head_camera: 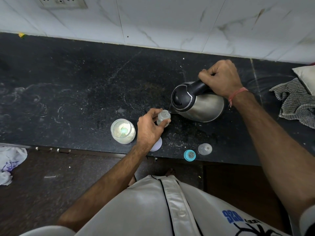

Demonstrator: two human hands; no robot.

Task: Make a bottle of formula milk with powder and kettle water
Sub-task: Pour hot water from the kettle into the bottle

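Observation:
A small clear baby bottle [164, 116] stands open-topped on the black counter [85, 86]. My left hand [150, 128] grips it from the left, fingers and thumb curled round its body. My right hand [221, 79] grips the black handle of a steel kettle [201, 104], which is tilted left with its spout touching the bottle's mouth. An open glass jar of white powder [123, 131] with a pale green scoop inside stands left of my left hand.
A blue teat ring [189, 155] and a clear bottle cap [205, 149] lie near the counter's front edge. A white round lid [157, 145] peeks out under my left wrist. A checked cloth [296, 103] lies at the right. A tiled wall [170, 23] runs behind.

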